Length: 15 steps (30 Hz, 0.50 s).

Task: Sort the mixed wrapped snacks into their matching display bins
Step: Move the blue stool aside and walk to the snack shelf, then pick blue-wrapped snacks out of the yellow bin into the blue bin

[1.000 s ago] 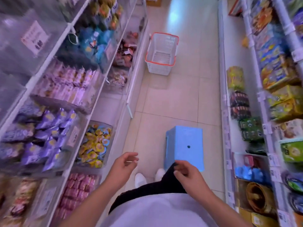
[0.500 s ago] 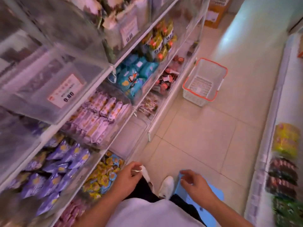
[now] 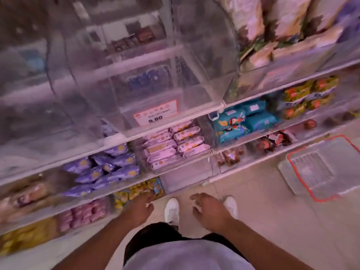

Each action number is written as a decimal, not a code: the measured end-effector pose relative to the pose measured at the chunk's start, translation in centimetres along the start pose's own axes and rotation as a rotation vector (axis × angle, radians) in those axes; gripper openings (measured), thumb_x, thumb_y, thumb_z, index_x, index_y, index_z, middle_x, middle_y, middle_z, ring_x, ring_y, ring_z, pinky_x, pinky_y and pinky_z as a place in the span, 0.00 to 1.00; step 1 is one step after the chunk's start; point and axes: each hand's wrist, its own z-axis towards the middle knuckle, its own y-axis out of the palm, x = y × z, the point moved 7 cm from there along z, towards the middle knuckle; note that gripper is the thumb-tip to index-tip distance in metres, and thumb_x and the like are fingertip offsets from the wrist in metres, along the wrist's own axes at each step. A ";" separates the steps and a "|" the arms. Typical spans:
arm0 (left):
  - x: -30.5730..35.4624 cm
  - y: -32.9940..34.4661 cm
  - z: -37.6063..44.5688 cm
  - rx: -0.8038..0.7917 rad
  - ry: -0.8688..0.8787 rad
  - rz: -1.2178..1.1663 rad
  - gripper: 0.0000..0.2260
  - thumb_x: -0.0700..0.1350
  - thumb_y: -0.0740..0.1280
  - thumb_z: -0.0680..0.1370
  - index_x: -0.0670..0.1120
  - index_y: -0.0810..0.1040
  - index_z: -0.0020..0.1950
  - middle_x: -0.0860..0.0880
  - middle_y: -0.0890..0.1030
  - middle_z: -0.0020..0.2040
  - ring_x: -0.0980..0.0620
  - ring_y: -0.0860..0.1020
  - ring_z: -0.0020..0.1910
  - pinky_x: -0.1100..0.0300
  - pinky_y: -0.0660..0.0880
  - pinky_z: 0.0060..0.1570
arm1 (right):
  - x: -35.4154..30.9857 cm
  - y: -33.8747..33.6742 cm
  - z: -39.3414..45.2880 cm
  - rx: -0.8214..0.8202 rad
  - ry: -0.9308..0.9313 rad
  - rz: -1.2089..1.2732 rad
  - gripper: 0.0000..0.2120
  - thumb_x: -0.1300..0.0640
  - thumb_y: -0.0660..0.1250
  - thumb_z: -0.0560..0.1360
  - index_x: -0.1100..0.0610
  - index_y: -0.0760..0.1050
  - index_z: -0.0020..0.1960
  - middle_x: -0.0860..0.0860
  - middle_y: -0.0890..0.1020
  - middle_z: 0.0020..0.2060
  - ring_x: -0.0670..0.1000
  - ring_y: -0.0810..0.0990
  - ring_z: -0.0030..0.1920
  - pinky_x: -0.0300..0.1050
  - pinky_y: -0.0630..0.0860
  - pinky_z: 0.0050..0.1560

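**Both hands empty in front of the snack shelves**

Head view: the person stands facing a shelving unit of clear display bins, white shoes [image 3: 171, 209] on the tiled floor [image 3: 272, 221]. The left hand [image 3: 139, 208] reaches toward the low bin of yellow and blue wrapped snacks [image 3: 136, 191], its fingers [image 3: 149, 195] extended and loosely spread, just at the bin's front edge; motion blur makes it hard to say whether they touch it. The right hand [image 3: 209, 208] hangs over the floor between the shoes, fingers relaxed and slightly curled, holding nothing.

On the shelf above sit purple packets [image 3: 103, 168], then pink-and-white wrapped bars [image 3: 175, 145] to their right. Higher and further right are teal packets [image 3: 239, 121] and yellow-orange packets [image 3: 307, 98]. A price tag reading 9.90 [image 3: 155, 114] is fixed to a clear bin front. A white basket with a red rim [image 3: 319, 170] stands on the floor at the right, well apart from both hands.
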 end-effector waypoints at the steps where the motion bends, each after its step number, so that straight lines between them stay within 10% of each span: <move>1: -0.4 0.2 -0.2 0.028 -0.033 0.036 0.19 0.45 0.66 0.79 0.49 0.74 0.70 0.49 0.78 0.67 0.50 0.77 0.63 0.61 0.71 0.62 | 0.0 0.2 0.9 -0.020 -0.084 -0.059 0.18 0.52 0.62 0.76 0.50 0.75 0.65 0.51 0.81 0.54 0.51 0.81 0.54 0.43 0.76 0.56; 8: -5.4 3.7 -1.4 0.204 -0.239 0.112 0.21 0.50 0.60 0.80 0.55 0.67 0.74 0.48 0.76 0.69 0.47 0.74 0.67 0.55 0.70 0.64 | -1.2 5.4 8.7 -0.201 -0.566 -0.574 0.23 0.51 0.57 0.78 0.49 0.68 0.73 0.47 0.73 0.68 0.50 0.68 0.70 0.41 0.62 0.70; 15: -10.5 7.2 5.8 0.581 -0.006 0.316 0.20 0.59 0.50 0.82 0.54 0.74 0.65 0.53 0.75 0.61 0.48 0.75 0.59 0.52 0.71 0.59 | -5.2 14.8 15.6 0.239 -1.134 -0.829 0.23 0.53 0.66 0.68 0.56 0.81 0.61 0.56 0.83 0.56 0.58 0.81 0.60 0.58 0.76 0.64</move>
